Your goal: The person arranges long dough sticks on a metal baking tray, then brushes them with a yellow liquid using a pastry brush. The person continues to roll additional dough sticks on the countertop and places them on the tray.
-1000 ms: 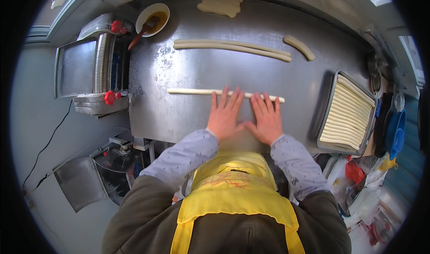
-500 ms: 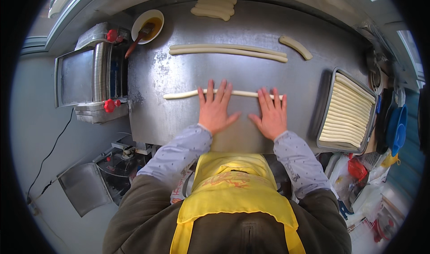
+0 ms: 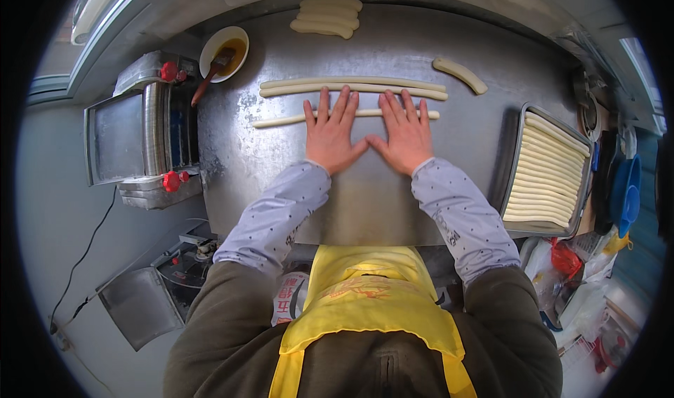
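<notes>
A long thin dough rope lies crosswise on the metal worktop. My left hand rests flat across its left half, fingers spread and pointing away from me. On the right half lies my right hand, also flat with its fingers apart. The thumbs of both hands almost meet between them. Just beyond my fingertips, two more dough ropes lie side by side, parallel to the one under my hands. A shorter, thicker dough strip sits at an angle farther right.
Several dough strips lie together at the far edge. A white bowl of yellowish liquid holds a brush at the far left. On the right stands a metal tray filled with dough ropes. A roller machine borders the worktop's left side.
Both hands have moved away from me with the dough rope under them, bringing it near the two other ropes. My hands are also slightly closer together.
</notes>
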`<state>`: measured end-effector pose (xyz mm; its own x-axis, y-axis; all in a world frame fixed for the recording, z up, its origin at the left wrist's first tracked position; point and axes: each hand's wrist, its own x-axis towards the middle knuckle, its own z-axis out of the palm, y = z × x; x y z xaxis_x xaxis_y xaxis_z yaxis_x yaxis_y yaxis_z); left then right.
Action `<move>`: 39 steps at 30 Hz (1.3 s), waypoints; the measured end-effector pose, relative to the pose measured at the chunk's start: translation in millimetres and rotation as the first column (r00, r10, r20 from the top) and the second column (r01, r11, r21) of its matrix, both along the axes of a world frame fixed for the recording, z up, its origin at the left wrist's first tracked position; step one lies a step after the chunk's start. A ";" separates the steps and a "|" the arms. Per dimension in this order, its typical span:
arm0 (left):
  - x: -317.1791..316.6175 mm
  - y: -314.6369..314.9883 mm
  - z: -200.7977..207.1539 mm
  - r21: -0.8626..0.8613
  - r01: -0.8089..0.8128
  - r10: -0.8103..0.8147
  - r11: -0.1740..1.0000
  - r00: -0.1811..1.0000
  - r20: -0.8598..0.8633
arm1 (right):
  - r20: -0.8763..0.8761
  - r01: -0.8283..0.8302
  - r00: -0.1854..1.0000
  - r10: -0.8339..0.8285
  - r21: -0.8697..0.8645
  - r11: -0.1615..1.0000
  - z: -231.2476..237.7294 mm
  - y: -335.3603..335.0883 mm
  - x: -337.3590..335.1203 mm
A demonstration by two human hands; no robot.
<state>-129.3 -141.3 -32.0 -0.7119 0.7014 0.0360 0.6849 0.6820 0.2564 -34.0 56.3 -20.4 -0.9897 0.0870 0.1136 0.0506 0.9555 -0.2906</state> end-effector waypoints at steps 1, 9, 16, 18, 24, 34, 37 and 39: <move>-6.5 -2.5 0.5 0.075 0.003 0.003 0.997 0.997 -0.080 | 0.100 -0.002 0.995 0.000 0.018 1.000 1.6 6.0 -2.2; 6.0 -86.1 25.0 -0.116 -0.145 0.156 0.983 0.984 0.084 | 0.343 0.046 0.937 -0.073 0.086 0.995 20.3 12.8 55.3; -29.2 -95.7 8.0 -0.098 -0.182 0.182 0.978 0.983 -0.010 | 0.247 0.172 0.949 -0.195 0.112 0.979 10.1 40.9 36.1; -3.8 -113.8 16.0 -0.277 -0.204 0.242 0.939 0.964 0.108 | 0.359 0.159 0.912 -0.199 0.137 0.978 23.3 33.0 66.2; -39.9 -90.0 13.9 -0.061 -0.192 0.190 0.980 0.981 -0.036 | 0.239 0.300 0.922 -0.306 0.060 0.952 17.9 42.4 50.7; -20.2 -36.6 13.6 -0.047 0.035 -0.029 0.998 0.994 0.108 | 0.140 0.060 0.989 -0.053 -0.045 0.997 11.1 11.4 24.7; -21.5 -28.7 19.6 -0.037 0.030 -0.027 0.999 0.995 0.092 | 0.064 0.083 0.995 -0.082 -0.002 0.997 5.4 14.0 17.1; -7.4 -36.9 31.4 -0.137 0.028 -0.002 0.990 0.983 0.186 | 0.239 0.075 0.968 -0.071 -0.009 0.997 9.7 14.4 29.9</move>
